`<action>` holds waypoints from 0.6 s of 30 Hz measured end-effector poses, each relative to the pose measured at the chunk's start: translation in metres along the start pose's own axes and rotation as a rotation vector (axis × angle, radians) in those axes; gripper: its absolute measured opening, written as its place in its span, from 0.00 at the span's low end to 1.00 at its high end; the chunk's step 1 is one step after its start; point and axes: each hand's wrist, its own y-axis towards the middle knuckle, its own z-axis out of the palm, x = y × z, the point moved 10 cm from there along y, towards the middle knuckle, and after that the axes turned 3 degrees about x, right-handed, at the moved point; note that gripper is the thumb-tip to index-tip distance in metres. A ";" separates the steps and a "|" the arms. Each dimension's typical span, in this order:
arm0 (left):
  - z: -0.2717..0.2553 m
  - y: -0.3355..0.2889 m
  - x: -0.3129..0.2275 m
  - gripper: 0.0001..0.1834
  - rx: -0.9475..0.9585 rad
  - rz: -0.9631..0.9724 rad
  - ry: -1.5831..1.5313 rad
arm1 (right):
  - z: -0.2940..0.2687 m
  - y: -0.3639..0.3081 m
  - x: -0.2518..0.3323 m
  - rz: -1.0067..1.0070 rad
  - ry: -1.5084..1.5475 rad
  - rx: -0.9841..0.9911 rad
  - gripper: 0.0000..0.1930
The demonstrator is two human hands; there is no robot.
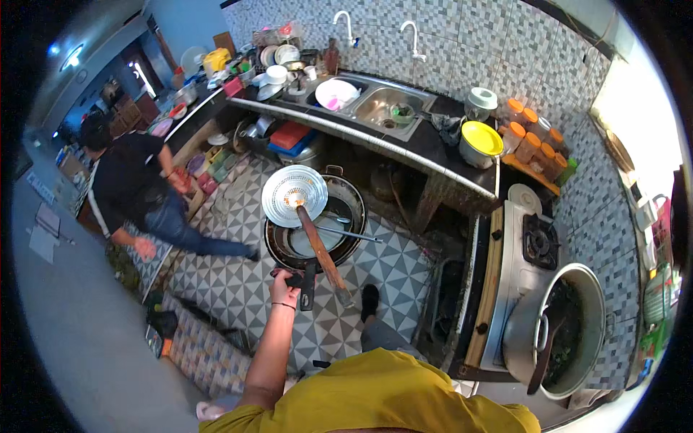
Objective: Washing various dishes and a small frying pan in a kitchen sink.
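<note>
My left hand (pixel 284 290) is closed at the near rim of a large blackened wok (pixel 359 202), with a dark cloth at the fingers. Beside it a flat black handle (pixel 308 289) points toward me. Across the wok lies a large round perforated skimmer (pixel 292 189), its long wooden handle (pixel 323 252) slanting down to the right. A thin metal utensil (pixel 354 234) sticks out over the wok's right rim. Whether the wok rests on something or hangs from my hand, I cannot tell. My right hand is out of view.
Another person (pixel 137 173) is on the left, legs apart. At right stands a stove (pixel 516 274) with a big pot (pixel 598 317) of dark leafy contents. A sink (pixel 415 133) and counter run along the back. Dishes (pixel 281 56) and orange-lidded jars (pixel 527 146) stand there.
</note>
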 end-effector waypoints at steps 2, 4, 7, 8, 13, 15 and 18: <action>0.020 0.076 -0.010 0.06 0.105 -0.023 -0.058 | -0.030 0.028 0.046 -0.006 0.016 -0.015 0.14; 0.053 0.130 -0.033 0.06 0.122 0.049 -0.063 | -0.058 0.055 0.087 -0.003 0.041 -0.034 0.14; 0.127 0.202 -0.059 0.05 0.131 0.015 -0.029 | -0.093 0.087 0.141 0.014 0.083 -0.055 0.14; 0.152 0.226 -0.070 0.05 0.164 0.009 -0.042 | -0.105 0.096 0.159 0.018 0.092 -0.060 0.14; 0.230 0.361 -0.125 0.06 0.157 0.001 -0.003 | -0.171 0.129 0.238 0.052 0.104 -0.080 0.14; 0.271 0.408 -0.146 0.09 0.137 0.035 0.067 | -0.192 0.142 0.262 0.080 0.120 -0.099 0.14; 0.346 0.472 -0.170 0.12 0.176 0.103 0.023 | -0.211 0.160 0.304 0.128 0.166 -0.129 0.14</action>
